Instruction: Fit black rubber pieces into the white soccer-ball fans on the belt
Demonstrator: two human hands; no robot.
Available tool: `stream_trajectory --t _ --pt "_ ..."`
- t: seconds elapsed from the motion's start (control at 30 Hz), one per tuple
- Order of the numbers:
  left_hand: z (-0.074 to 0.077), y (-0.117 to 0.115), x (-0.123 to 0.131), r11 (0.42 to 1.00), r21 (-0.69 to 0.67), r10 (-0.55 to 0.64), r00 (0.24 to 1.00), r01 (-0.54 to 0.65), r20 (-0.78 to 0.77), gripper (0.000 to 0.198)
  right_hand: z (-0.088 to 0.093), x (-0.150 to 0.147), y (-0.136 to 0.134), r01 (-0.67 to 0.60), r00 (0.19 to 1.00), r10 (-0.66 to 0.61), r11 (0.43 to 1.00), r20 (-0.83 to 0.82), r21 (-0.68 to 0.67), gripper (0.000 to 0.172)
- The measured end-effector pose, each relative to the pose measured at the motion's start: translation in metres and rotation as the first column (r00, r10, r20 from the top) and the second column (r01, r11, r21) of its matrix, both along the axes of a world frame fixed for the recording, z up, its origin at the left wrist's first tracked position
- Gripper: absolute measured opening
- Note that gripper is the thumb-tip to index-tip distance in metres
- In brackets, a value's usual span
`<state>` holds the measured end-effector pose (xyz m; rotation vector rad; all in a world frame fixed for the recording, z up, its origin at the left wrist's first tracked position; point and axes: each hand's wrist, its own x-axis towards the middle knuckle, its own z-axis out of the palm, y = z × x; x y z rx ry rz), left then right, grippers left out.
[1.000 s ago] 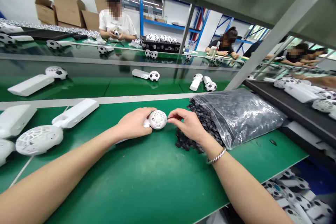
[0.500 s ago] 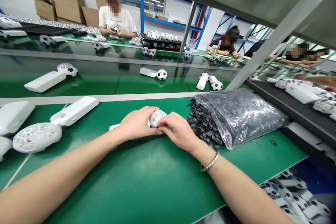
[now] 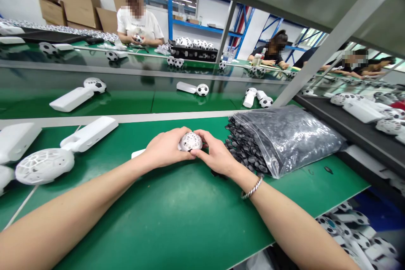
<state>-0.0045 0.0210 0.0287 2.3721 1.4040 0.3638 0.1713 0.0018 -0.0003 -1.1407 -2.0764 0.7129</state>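
Both hands meet over the middle of the green bench (image 3: 177, 219). The left hand (image 3: 164, 150) is closed around a white handheld fan (image 3: 190, 141) at its neck, just below the ball-shaped grille head. The end of the handle (image 3: 138, 153) shows past the wrist on the left. The right hand (image 3: 217, 157) grips the head from the right, thumb on top and fingers curled beneath (whether anything sits under the fingertips cannot be told). The fan is held low over the bench, between the two hands. A silver bracelet (image 3: 252, 189) sits on the right wrist.

Just right of the right hand lies a clear bag (image 3: 291, 135) of small black pieces. Loose black pieces (image 3: 245, 148) have spilled from its mouth onto the bench. At the near left a second white fan (image 3: 63, 152) lies flat. Beyond it, on the conveyor belt (image 3: 133, 103), several fans lie well apart. At the far side a co-worker (image 3: 139, 25) sits holding a ball-headed item in both hands.
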Motion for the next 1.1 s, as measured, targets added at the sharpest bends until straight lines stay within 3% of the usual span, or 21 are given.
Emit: stream_trajectory --t 0.13,0.23,0.37,0.5,0.7,0.83,1.1 --pt "0.000 0.001 -0.001 0.999 -0.036 -0.039 0.999 0.039 -0.013 0.059 0.007 0.018 0.007 0.058 0.998 -0.058 0.997 -0.001 -0.047 0.033" --pt "-0.002 0.004 -0.005 0.993 -0.062 -0.101 0.995 0.100 -0.008 0.063 0.016 0.041 0.011 0.189 0.968 -0.169 0.977 0.183 -0.098 0.017" --pt "-0.004 0.008 -0.009 0.986 0.040 -0.156 0.985 0.159 -0.069 0.056 0.023 0.058 0.010 0.190 0.911 -0.068 0.944 0.407 -0.269 0.010" --pt "-0.006 0.009 -0.008 0.973 0.122 -0.177 0.975 0.193 -0.133 0.063 0.021 0.052 0.007 0.154 0.906 -0.028 0.951 0.423 -0.268 0.010" --pt "-0.006 0.008 -0.008 0.963 0.139 -0.211 0.968 0.230 -0.140 0.065 0.021 0.044 0.002 0.129 0.905 -0.003 0.955 0.426 -0.268 0.006" --pt "-0.006 0.008 -0.009 0.961 0.147 -0.213 0.967 0.232 -0.138 0.064 0.024 0.044 0.002 0.076 0.927 0.005 0.977 0.375 -0.201 0.002" --pt "-0.007 0.013 -0.012 0.955 0.188 -0.206 0.969 0.230 -0.136 0.060 0.031 0.032 0.000 -0.065 0.993 0.054 0.993 0.108 0.101 0.019"
